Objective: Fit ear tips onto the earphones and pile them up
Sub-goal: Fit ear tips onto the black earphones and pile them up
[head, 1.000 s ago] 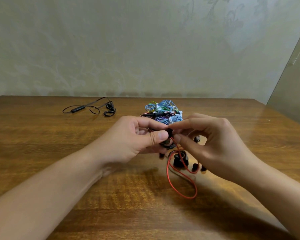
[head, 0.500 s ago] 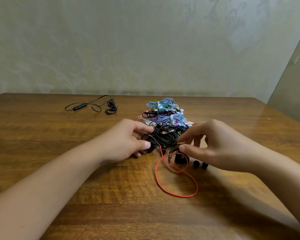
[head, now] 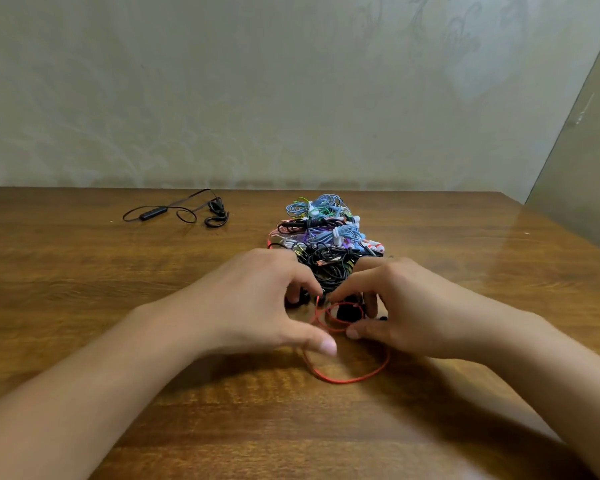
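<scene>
Red cable (head: 347, 378) loops on table (head: 84, 306) nearest me, far end hidden under my hands. Left hand (head: 257, 303) and right hand (head: 402, 306) curl over black earphone (head: 347, 311); can't tell whether either grips. Earphone pile (head: 326, 233) just beyond; black neckband earphones (head: 187, 211) far left.

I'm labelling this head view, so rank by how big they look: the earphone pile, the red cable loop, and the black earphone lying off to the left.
1. Earphone pile, clearly largest.
2. Red cable loop and black earphone: similar spread. The loop is nearer the camera and partly hidden by the hands, so I won't rank them.
</scene>
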